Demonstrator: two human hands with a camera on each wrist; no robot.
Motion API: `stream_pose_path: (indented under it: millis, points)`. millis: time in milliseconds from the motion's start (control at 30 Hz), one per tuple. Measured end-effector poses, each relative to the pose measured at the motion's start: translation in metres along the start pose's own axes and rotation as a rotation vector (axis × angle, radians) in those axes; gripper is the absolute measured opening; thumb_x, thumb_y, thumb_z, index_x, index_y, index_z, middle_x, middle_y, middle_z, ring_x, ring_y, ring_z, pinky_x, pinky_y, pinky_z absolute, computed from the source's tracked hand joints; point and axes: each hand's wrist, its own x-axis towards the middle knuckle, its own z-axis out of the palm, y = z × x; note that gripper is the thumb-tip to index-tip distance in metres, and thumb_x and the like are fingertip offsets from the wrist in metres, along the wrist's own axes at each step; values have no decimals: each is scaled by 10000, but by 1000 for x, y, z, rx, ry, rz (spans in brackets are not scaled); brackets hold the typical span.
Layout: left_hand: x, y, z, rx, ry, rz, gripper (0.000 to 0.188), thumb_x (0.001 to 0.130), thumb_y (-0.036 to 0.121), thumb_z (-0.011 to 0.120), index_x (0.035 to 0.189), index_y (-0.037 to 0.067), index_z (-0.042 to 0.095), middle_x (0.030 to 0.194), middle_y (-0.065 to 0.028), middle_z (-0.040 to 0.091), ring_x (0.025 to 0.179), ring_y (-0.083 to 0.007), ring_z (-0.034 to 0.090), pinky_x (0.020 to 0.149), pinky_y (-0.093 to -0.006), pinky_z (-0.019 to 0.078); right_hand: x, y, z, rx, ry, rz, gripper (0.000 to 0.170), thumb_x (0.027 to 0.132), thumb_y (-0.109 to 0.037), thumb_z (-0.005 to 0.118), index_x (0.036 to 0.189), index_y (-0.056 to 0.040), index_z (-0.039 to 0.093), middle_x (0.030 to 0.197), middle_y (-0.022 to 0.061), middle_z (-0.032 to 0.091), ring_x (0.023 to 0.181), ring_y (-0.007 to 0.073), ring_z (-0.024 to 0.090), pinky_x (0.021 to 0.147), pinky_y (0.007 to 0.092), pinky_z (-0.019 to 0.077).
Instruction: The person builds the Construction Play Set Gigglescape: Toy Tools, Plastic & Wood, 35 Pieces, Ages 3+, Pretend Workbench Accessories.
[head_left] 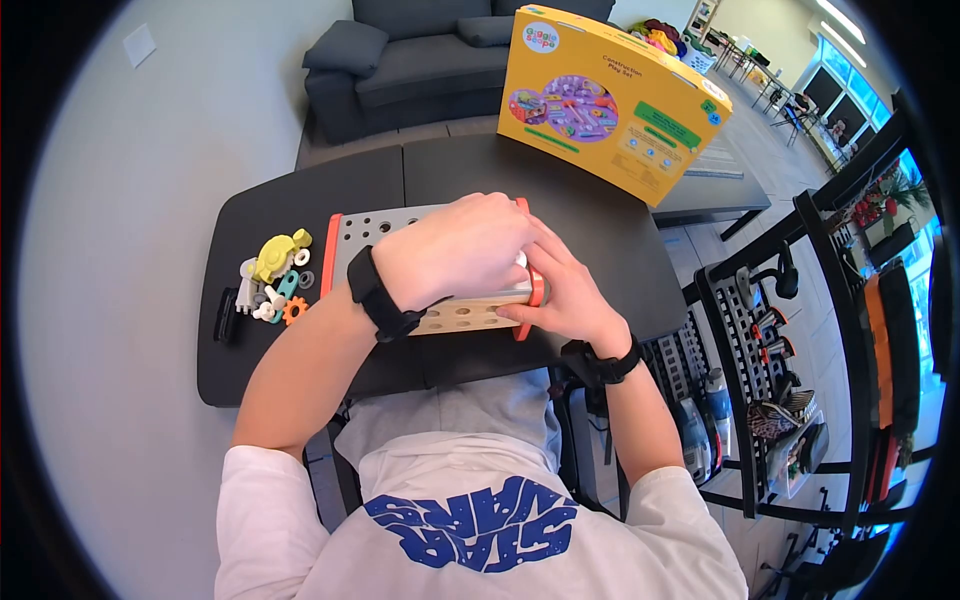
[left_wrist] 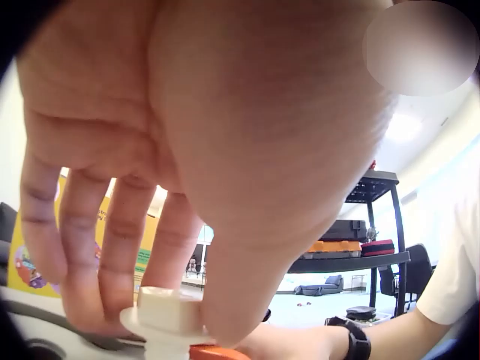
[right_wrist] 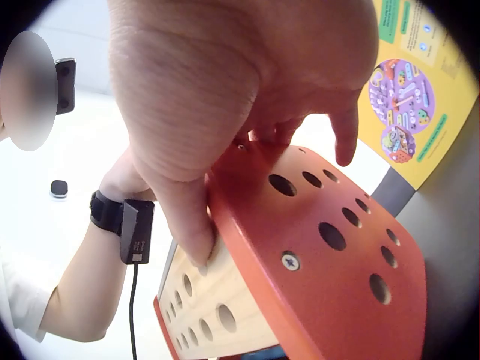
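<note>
A toy toolbox with a grey top, pale wooden side and red end panels [right_wrist: 330,225] stands on the table; holes run through its top, side and ends. My left hand [head_left: 455,250] reaches across the top to the right end. Between its thumb and index finger it pinches a white toy bolt [left_wrist: 166,319] with a flanged head, whose shaft points down beside the red end edge. My right hand [head_left: 568,290] grips the right end of the toolbox, its thumb pressed on the wooden side [right_wrist: 217,300]. Its other fingers reach over the top of the red panel, partly hidden.
Left of the toolbox lie a yellow toy piece [head_left: 275,258], an orange gear [head_left: 295,310], a teal piece [head_left: 287,290] and several small parts. A yellow play-set box [head_left: 610,100] stands at the back right. A black shelf rack [head_left: 740,350] is on the right.
</note>
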Motion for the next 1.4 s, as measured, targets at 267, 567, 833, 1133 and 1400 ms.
stream_pose_path:
  millis: [267, 567, 833, 1133, 1400]
  points:
    - [-2, -12, 2, -116, -33, 232, 237, 756, 86, 728, 979, 5, 731, 953, -159, 696, 989, -372, 645, 880, -447, 536, 0, 2, 1, 17, 22, -30, 791, 723, -275, 877, 1424, -104, 552, 1532, 107, 477, 1503, 329, 359, 1137, 443, 449]
    - [-2, 2, 1, 19, -53, -91, 206, 768, 99, 734, 949, 1, 734, 1012, -158, 711, 986, -371, 656, 891, -440, 543, 0, 3, 2, -22, 16, -22, 808, 730, -286, 875, 1441, -107, 536, 1540, 106, 472, 1500, 336, 362, 1140, 443, 444]
    - [-5, -1, -1, -29, 74, 171, 212, 778, 17, 696, 987, 5, 732, 1060, -153, 709, 950, -361, 667, 866, -438, 552, 0, 1, 0, -1, 2, -8, 801, 730, -284, 874, 1437, -113, 539, 1549, 104, 466, 1497, 339, 365, 1149, 442, 435]
    - [-2, -10, 6, -33, 7, 198, 286, 766, 74, 743, 1044, 10, 720, 1052, -162, 694, 973, -363, 664, 862, -442, 551, -1, 4, 1, -11, 12, -46, 814, 722, -283, 878, 1438, -104, 534, 1535, 108, 474, 1495, 342, 367, 1154, 446, 428]
    - [-2, 5, -4, 58, -50, -96, 283, 743, 69, 749, 1021, 20, 730, 1042, -170, 708, 1028, -368, 650, 903, -435, 542, 1, 3, 1, -15, 5, -19, 806, 729, -289, 872, 1437, -101, 537, 1533, 123, 472, 1493, 350, 367, 1150, 453, 431]
